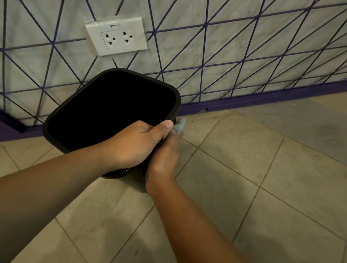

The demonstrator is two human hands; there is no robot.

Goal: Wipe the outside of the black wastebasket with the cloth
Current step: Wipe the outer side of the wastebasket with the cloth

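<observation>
Wastebasket: the black wastebasket is stood on the tiled floor at the floor's far edge, close against the wall, its opening tilted toward the camera.
Left hand: the left hand is clenched over the near rim, thumb laid along the rim's right corner.
Right hand: the right hand is pressed against the basket's right outer side, and the cloth is grasped in it.
Wall: a white double socket is mounted above the basket.
</observation>
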